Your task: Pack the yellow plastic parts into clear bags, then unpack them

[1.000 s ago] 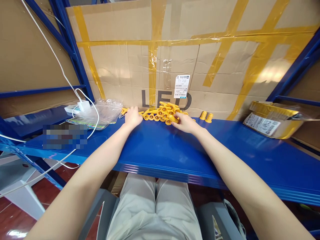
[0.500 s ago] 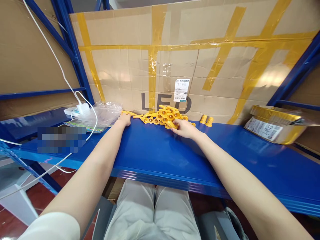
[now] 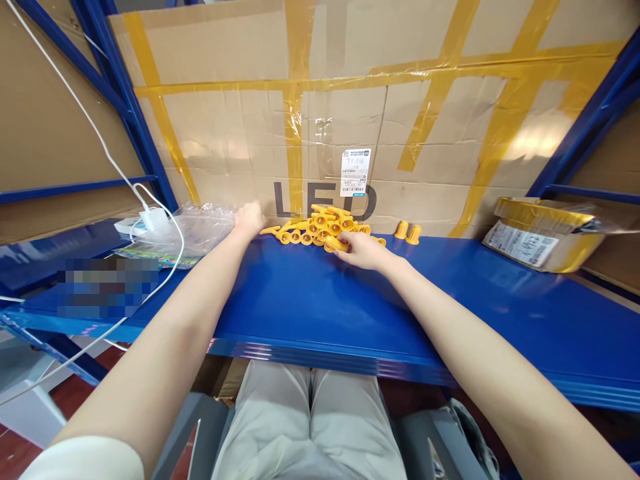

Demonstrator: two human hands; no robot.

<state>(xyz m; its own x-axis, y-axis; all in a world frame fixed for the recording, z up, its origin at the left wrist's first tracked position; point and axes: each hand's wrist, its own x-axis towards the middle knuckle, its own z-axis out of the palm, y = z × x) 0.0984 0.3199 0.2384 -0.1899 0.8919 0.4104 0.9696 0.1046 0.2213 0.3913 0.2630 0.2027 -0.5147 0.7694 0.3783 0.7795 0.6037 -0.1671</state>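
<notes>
Yellow plastic pieces with flared, hollow ends lie in a heap point(image 3: 320, 230) at the back of the blue shelf point(image 3: 300, 300). At the heap's front right, my right hand point(image 3: 364, 251) is closed around one yellow flared piece point(image 3: 337, 245). My left hand point(image 3: 250, 220) is raised just left of the heap, close to the cardboard; its fingers are curled closed and slightly blurred, hiding what they hold, if anything. One slim yellow piece point(image 3: 271, 231) lies just to the right of that hand. Two more yellow pieces point(image 3: 407, 232) stand upright, apart from the heap on the right.
A large taped cardboard box point(image 3: 240, 133) marked LED walls off the back. Clear plastic bags point(image 3: 205, 227) and a white charger point(image 3: 154, 219) with a trailing cable lie at left. A small taped carton point(image 3: 545, 233) sits at right, by the blue frame post point(image 3: 590, 113).
My left hand has risen from beside the slim yellow pieces at the heap's left end. My right hand keeps its hold on the yellow piece. The whole view has shifted slightly.
</notes>
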